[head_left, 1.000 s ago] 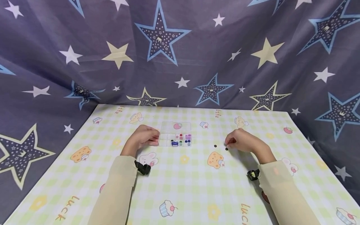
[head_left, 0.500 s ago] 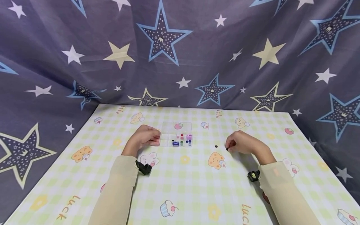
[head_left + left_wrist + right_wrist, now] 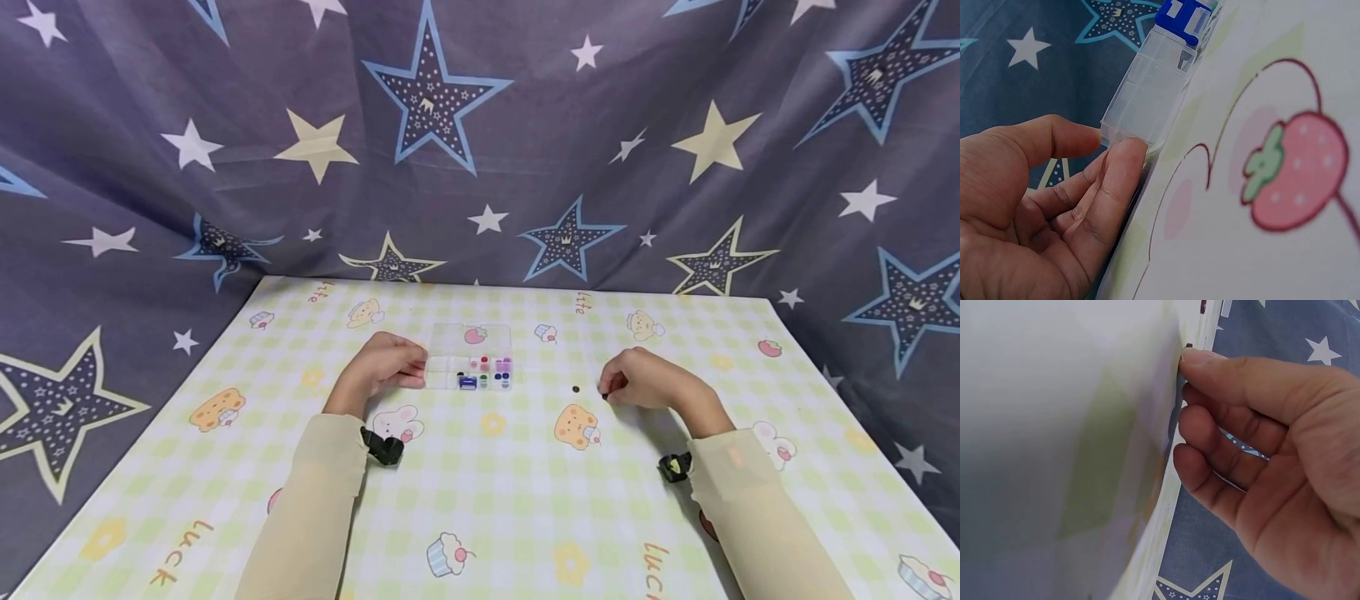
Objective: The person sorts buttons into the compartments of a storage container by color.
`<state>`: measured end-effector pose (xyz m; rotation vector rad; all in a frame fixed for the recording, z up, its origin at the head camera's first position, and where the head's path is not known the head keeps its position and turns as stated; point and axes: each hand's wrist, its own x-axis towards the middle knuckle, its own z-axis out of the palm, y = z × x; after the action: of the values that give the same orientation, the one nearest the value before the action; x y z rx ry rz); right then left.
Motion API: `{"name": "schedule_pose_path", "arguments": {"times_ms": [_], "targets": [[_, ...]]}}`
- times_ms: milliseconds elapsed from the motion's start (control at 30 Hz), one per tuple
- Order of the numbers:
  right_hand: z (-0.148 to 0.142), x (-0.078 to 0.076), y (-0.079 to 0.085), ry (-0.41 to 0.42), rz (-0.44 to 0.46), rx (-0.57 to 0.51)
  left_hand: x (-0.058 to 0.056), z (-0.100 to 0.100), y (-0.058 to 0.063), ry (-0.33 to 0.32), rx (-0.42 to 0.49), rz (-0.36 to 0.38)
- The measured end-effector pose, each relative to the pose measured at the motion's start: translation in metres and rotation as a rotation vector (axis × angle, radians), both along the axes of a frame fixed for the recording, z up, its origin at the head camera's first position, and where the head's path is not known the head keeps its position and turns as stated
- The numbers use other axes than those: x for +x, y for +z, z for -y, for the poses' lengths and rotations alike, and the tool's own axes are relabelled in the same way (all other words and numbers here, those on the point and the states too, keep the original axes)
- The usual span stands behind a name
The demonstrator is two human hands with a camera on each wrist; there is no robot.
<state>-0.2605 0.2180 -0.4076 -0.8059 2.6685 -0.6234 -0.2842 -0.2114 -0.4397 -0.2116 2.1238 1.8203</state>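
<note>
A clear plastic compartment box (image 3: pixel 445 381) lies at mid-table with its lid folded back; in the left wrist view the near end of the box (image 3: pixel 1147 87) shows. My left hand (image 3: pixel 386 362) grips the box's left end between thumb and fingers. Some compartments hold small red, pink, purple, green and blue pieces. At the right, my right hand (image 3: pixel 641 379) has curled fingers, its thumb and fingertips at a small dark round piece (image 3: pixel 604 397), mostly covered by them. Another small dark round piece (image 3: pixel 576 389) lies on the cloth just left of that hand.
A checked cloth with printed cartoons covers the table (image 3: pixel 480 475). Behind it hangs a dark star-patterned curtain (image 3: pixel 480 108). A blue latch (image 3: pixel 1184 19) shows on the box's front. Both wrists wear black camera mounts.
My right fingertips have come down onto the nearer dark piece, which showed more fully below them one second ago. The left hand and the box stay in place.
</note>
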Motion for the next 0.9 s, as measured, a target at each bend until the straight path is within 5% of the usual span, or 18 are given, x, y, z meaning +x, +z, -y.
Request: {"name": "schedule_pose_path", "arguments": {"times_ms": [900], "targets": [[-0.0015,0.0008,-0.0002,0.016,0.022,-0.006,0.0014,-0.0004,0.0021,0.001,-0.004,0.003]]}}
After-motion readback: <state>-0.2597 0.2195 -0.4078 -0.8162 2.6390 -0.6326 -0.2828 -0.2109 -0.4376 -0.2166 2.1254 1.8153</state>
